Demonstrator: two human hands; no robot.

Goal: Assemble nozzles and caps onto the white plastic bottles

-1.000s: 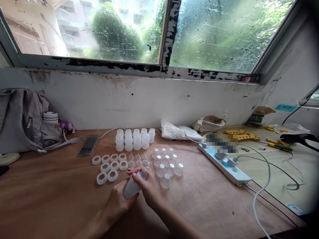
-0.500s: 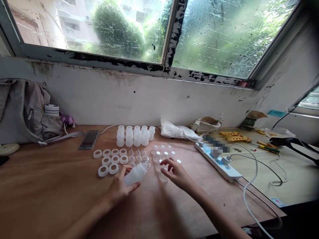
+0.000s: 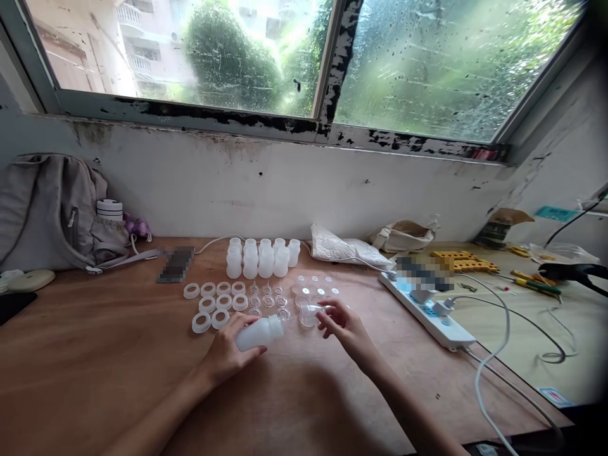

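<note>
My left hand [image 3: 230,347] is wrapped round a frosted white bottle [image 3: 259,334], tilted with its open threaded neck toward the right. A clear plastic cap [image 3: 310,315] is pinched at its edge by the fingers of my right hand [image 3: 339,323], just right of the bottle's mouth. White screw rings [image 3: 201,323] lie in rows to the left. Clear nipple-like pieces [image 3: 268,300] stand between the rings and the clear caps, and small white-centred discs [image 3: 321,292] lie beyond my right hand. More frosted bottles [image 3: 250,263] stand in rows behind.
A white power strip [image 3: 427,313] with plugs and cables runs along the table's right side. A phone-like dark object [image 3: 175,265] and a grey backpack [image 3: 42,209] are at the left. A white plastic bag [image 3: 332,246] lies against the wall; yellow racks [image 3: 465,261] sit at the far right.
My right hand has closed on a clear cap and raised it, tipping it toward the bottle. The bottle in my left hand has turned closer to horizontal. The view has shifted slightly.
</note>
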